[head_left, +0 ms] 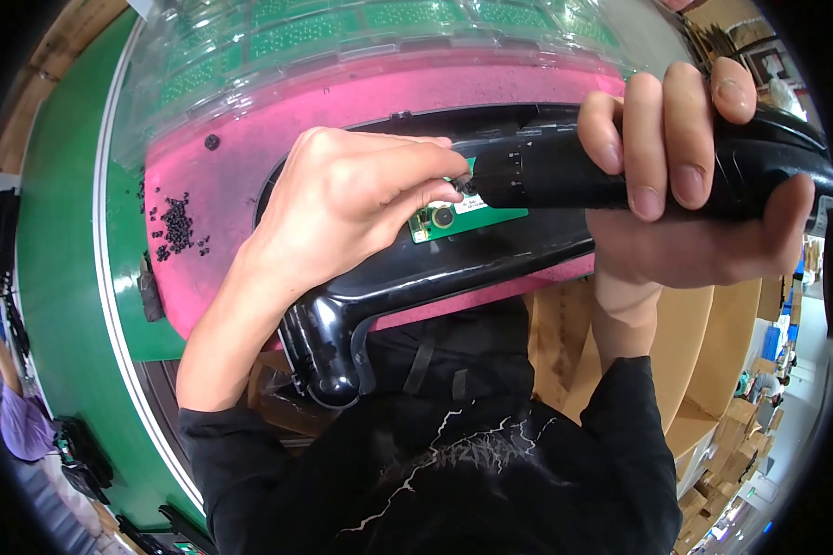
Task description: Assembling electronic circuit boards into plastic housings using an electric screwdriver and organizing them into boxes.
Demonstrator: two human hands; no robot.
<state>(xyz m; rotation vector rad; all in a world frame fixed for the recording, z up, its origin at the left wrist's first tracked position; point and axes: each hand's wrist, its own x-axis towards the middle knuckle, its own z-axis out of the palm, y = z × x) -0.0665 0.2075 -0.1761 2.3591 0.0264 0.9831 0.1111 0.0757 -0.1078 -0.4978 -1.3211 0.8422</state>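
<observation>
My right hand (pixel 676 176) is wrapped around a black electric screwdriver (pixel 546 176), which points left over a glossy black plastic housing (pixel 463 268). My left hand (pixel 352 190) is closed in a pinch at the screwdriver's tip. Something small and dark shows between thumb and forefinger there, too hidden to name. Just beneath those fingertips a green circuit board (pixel 481 220) lies inside the housing. It carries a round black part and a white label. The screwdriver hides part of the board.
Under the housing lies a pink mat (pixel 213 176) with a pile of small black screws (pixel 176 225) at its left. Clear plastic trays of green boards (pixel 296 37) stand behind. Cardboard boxes (pixel 676 342) are near right, and another person's purple sleeve (pixel 26 421) shows far left.
</observation>
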